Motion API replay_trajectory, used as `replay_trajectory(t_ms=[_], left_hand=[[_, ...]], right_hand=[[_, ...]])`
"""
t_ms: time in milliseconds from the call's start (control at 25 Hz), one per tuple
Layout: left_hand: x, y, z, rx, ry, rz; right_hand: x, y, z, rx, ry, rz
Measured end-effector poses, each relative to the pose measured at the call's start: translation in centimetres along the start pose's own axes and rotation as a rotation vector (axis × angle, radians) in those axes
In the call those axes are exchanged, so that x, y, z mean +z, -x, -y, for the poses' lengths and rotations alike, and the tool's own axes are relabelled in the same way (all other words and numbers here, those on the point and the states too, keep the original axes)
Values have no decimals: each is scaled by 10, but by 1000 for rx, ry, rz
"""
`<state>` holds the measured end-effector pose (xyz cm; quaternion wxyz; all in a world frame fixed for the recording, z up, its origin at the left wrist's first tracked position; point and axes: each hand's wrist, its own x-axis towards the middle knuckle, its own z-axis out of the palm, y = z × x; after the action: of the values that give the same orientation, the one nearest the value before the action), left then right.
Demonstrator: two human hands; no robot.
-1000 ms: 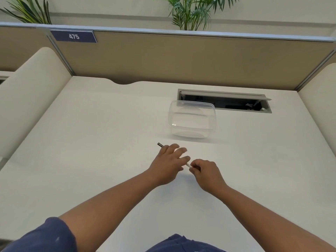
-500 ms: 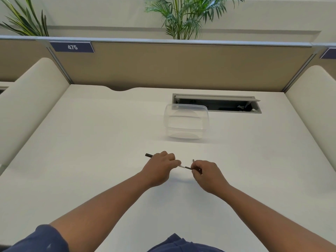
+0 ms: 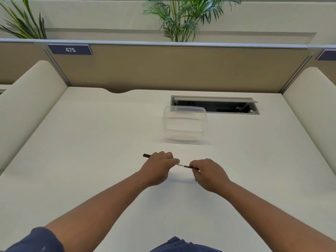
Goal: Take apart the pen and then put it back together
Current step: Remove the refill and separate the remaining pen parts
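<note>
Head view: left hand (image 3: 157,167) and right hand (image 3: 207,172) each pinch the pen (image 3: 183,166) to pull it apart; tub (image 3: 184,132) waits at twelve o'clock.

Black pen (image 3: 188,166) with a white middle — cream desk (image 3: 91,142), navy sleeve (image 3: 38,240).

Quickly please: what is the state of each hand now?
Left hand: closed on the pen barrel.
Right hand: closed on the pen's other end.
</note>
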<state>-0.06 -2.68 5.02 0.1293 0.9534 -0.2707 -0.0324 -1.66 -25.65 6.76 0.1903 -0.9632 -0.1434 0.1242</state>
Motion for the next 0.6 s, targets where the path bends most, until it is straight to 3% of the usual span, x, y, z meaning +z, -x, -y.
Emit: replay_trajectory(t_ms=[120, 600], left_hand=[[4, -3, 3, -38, -14, 10], [30, -17, 22, -42, 54, 102]], right_hand=[[-1, -6, -10, 10, 113, -53], [-49, -94, -17, -9, 36, -199]])
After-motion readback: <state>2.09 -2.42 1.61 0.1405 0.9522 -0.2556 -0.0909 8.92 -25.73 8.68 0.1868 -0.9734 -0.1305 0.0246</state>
